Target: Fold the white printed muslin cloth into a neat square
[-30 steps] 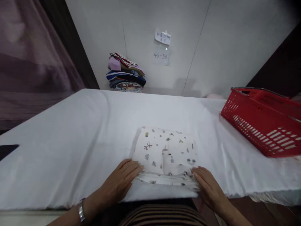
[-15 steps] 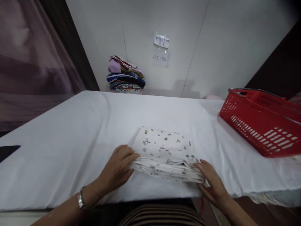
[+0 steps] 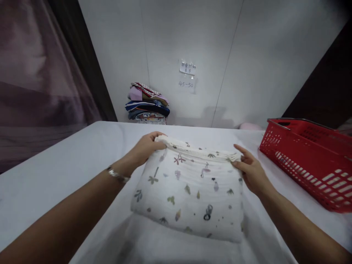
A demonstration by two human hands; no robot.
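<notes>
A folded white cloth [image 3: 187, 190] printed with small plants, birds and other motifs hangs between my two hands above the white-covered table [image 3: 68, 176]. My left hand [image 3: 150, 145] pinches its upper left corner, thumb towards me. At the upper right corner, my right hand [image 3: 251, 170] grips the stacked layers between thumb and fingers, with the index finger stretched out. The cloth's broad printed side faces me and its lower edge sags towards the front. A silvery bracelet [image 3: 117, 174] circles my left wrist.
A red plastic basket [image 3: 305, 165] stands on the table at the right. Behind the table's far edge, a pile of folded fabrics [image 3: 148, 104] rests against the wall. Paper notes [image 3: 187, 75] are taped there. A pinkish curtain [image 3: 41, 84] hangs at the left.
Both hands have lifted the folded cloth off the table and carried it away from me. Its printed side now hangs facing me. The view has tilted upward slightly.
</notes>
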